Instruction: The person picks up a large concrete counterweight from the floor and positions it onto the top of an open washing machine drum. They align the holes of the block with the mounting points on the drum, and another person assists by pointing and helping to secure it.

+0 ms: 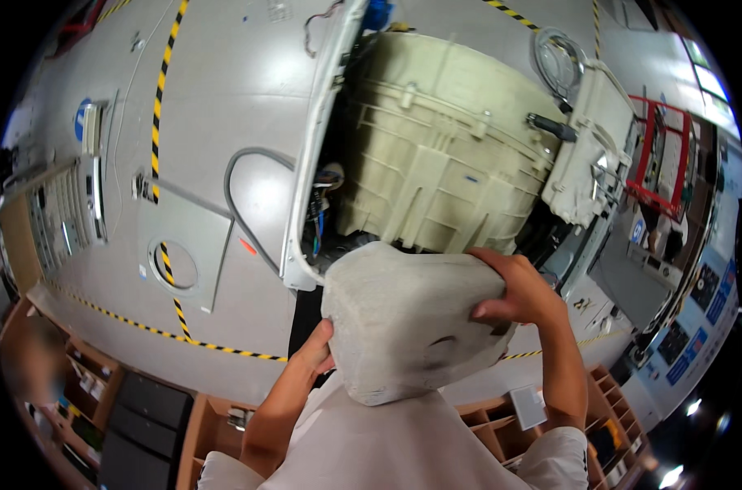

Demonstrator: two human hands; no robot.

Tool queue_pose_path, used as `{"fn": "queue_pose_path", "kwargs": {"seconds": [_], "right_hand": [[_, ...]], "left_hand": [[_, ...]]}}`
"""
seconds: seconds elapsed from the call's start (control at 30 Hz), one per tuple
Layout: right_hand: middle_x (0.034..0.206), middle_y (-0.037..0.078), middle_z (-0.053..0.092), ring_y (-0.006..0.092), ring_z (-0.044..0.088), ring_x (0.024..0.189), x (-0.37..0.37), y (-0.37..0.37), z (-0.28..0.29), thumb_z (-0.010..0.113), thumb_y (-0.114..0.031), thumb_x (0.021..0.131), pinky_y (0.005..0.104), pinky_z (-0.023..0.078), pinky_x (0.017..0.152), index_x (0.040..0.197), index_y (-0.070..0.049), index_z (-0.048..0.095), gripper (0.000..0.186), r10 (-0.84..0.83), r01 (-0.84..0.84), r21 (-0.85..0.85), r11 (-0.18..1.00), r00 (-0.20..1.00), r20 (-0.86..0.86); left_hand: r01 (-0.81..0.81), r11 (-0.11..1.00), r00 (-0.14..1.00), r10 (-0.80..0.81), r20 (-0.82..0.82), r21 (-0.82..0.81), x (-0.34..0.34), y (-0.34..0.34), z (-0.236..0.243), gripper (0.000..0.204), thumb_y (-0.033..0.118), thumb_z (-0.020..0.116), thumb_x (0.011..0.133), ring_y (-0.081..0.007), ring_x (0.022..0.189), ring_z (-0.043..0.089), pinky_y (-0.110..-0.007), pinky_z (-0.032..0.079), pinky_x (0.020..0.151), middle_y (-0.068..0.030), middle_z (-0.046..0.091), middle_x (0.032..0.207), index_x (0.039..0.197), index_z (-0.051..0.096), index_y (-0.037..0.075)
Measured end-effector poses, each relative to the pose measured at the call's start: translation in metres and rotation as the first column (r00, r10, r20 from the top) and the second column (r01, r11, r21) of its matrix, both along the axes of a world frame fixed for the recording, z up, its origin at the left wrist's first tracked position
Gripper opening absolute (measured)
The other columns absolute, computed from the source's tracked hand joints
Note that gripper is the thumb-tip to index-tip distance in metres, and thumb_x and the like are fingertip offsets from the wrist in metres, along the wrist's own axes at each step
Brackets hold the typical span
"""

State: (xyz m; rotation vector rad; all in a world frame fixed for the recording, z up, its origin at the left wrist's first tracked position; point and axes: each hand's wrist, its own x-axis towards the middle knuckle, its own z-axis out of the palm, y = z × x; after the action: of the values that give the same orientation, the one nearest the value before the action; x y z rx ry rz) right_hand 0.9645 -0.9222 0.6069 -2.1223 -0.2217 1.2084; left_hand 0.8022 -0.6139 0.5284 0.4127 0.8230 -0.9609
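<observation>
Held up against my chest is a heavy-looking grey concrete counterweight (412,318), blocky with rounded corners. My left hand (315,349) grips its left side, with most of the fingers hidden behind it. Over its upper right corner my right hand (522,294) is clamped, thumb on the near face. Just beyond the block lies an opened washing machine, its cream plastic tub (436,147) exposed inside a pale metal cabinet frame (307,180). Part of the tub's near end is covered by the block. Coloured wires (318,204) show at the tub's left.
A grey hose (231,184) loops out left of the cabinet, near a flat panel with a round hole (212,261). At the right are a clear door ring (557,65), a white plastic part (587,155) and a red frame (661,155). A blurred person (40,359) is at the far left.
</observation>
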Motion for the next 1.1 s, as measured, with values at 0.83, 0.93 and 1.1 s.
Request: {"fn": "queue_pose_path", "kwargs": {"seconds": [0.83,0.93,1.1], "right_hand": [[0.079,0.024,0.066,0.0356,0.066,0.075,-0.021,-0.020,0.004,0.062,-0.076,0.062,0.0411,0.053,0.069,0.099,0.007,0.064,0.091,-0.093,0.093,0.009,0.996,0.992,0.088],[0.092,0.020,0.066,0.0325,0.065,0.084,-0.037,-0.031,-0.006,0.066,-0.059,0.072,0.0365,0.052,0.075,0.107,0.003,0.063,0.071,-0.353,0.320,0.149,0.936,0.832,0.429],[0.100,0.011,0.065,0.0179,0.063,0.094,-0.135,-0.055,0.003,0.059,-0.040,0.088,0.0349,0.047,0.084,0.117,0.001,0.057,0.050,-0.976,0.778,0.628,0.011,-0.129,0.178]], "left_hand": [[0.627,-0.263,-0.635,-0.718,0.285,0.733,0.239,-0.147,0.088,0.119,0.055,0.079,0.060,-0.0352,0.131,0.039,-0.038,0.033,0.106,-0.0295,0.039,0.138,0.142,0.022,-0.010],[0.627,-0.250,-0.615,-0.741,0.271,0.738,0.239,-0.145,0.080,0.107,0.048,0.080,0.062,-0.0301,0.122,0.048,-0.036,0.037,0.103,-0.0226,0.050,0.131,0.141,0.031,-0.005],[0.712,-0.138,-0.468,-0.824,0.319,0.688,0.231,-0.147,0.084,0.099,0.046,0.079,0.065,-0.0278,0.121,0.050,-0.034,0.036,0.103,-0.0201,0.053,0.129,0.139,0.036,-0.003]]}}
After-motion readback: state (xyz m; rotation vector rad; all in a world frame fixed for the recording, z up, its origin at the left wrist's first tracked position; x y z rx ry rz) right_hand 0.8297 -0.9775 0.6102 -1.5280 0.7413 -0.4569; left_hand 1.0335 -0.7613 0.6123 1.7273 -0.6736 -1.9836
